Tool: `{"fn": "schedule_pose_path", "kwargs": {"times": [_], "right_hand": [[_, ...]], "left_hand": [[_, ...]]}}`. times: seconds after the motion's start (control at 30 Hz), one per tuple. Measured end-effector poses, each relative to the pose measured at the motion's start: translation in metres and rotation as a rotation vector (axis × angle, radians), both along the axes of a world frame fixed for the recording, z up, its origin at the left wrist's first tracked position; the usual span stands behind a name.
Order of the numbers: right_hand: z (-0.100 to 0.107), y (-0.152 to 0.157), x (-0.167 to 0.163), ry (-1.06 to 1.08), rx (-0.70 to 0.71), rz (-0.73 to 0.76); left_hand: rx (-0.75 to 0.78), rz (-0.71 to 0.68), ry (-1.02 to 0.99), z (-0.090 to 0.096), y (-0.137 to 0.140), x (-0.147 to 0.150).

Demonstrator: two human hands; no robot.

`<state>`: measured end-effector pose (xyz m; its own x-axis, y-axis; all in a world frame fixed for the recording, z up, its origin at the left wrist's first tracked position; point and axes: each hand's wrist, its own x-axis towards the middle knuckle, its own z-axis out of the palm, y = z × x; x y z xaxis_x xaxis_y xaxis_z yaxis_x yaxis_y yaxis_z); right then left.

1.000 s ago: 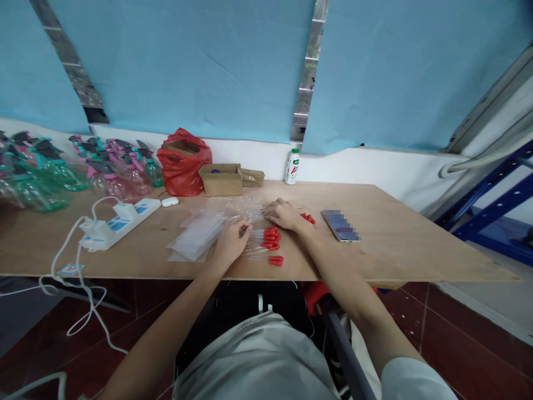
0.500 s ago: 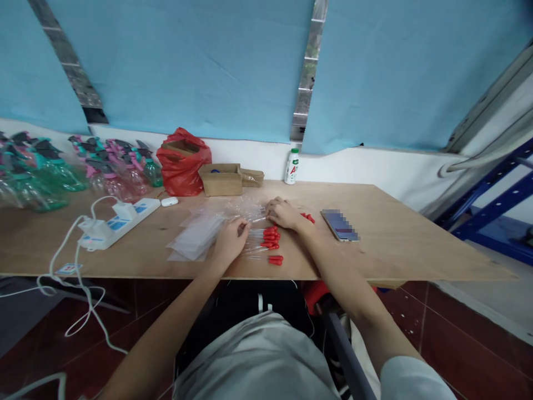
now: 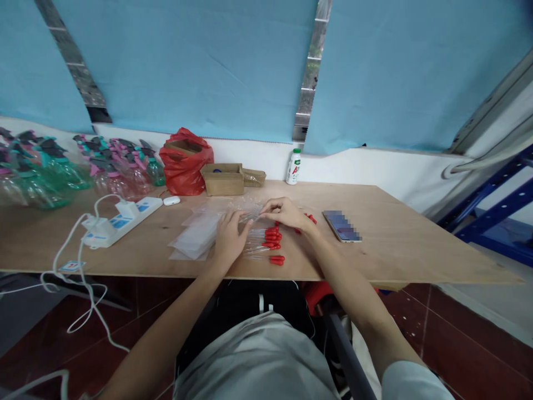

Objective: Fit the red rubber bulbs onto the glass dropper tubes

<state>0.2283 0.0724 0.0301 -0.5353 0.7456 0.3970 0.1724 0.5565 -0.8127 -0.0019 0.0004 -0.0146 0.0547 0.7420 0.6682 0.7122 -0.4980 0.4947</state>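
My right hand (image 3: pixel 285 212) is closed round a small bundle of clear glass droppers (image 3: pixel 252 214), whose thin ends point left. Red bulbs peek out below its palm. My left hand (image 3: pixel 230 234) is at the tips of that bundle, thumb and fingers apart; whether it touches them is hard to tell. Just below my hands lie several droppers with red rubber bulbs (image 3: pixel 272 235) in small groups, bulbs to the right. Clear plastic bags (image 3: pixel 194 238) lie in a flat stack beside my left hand, partly covered by it.
A phone (image 3: pixel 342 226) lies at the right. Behind stand a white bottle (image 3: pixel 293 168), a cardboard box (image 3: pixel 223 182) and a red plastic bag (image 3: pixel 183 169). To the left are a power strip (image 3: pixel 120 222) with cables and several spray bottles (image 3: pixel 58 172).
My right hand has drawn its fingers together on the droppers and shifted slightly right. My left hand has moved up to the bundle's tips, its thumb and fingers spreading apart.
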Motion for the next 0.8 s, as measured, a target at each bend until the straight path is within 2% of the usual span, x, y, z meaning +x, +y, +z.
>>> {"fn": "schedule_pose_path", "kwargs": {"times": [0.13, 0.27, 0.37, 0.43, 0.5, 0.57, 0.63, 0.8], "right_hand": [[0.002, -0.005, -0.001, 0.036, -0.048, 0.005], [0.003, -0.002, 0.001, 0.014, -0.030, -0.012], [0.004, 0.004, 0.009, -0.091, 0.127, -0.103], [0.004, 0.011, 0.018, -0.276, 0.290, -0.248], [0.001, 0.018, 0.030, -0.499, 0.377, -0.393], [-0.003, 0.024, 0.042, -0.663, 0.347, -0.449], [-0.007, 0.029, 0.051, -0.744, 0.279, -0.430], [-0.013, 0.035, 0.055, -0.752, 0.207, -0.328]], "left_hand": [[-0.133, -0.136, 0.024, 0.002, -0.003, 0.003], [-0.158, -0.214, 0.030, 0.002, -0.004, 0.006], [-0.140, -0.211, 0.024, -0.002, -0.001, 0.006], [-0.149, -0.176, 0.007, -0.005, 0.001, 0.005], [-0.171, -0.138, -0.009, -0.007, 0.002, 0.004], [-0.180, -0.108, -0.019, -0.007, 0.003, 0.003], [-0.175, -0.094, -0.018, -0.007, 0.002, 0.003], [-0.164, -0.092, -0.009, -0.007, 0.001, 0.004]]}}
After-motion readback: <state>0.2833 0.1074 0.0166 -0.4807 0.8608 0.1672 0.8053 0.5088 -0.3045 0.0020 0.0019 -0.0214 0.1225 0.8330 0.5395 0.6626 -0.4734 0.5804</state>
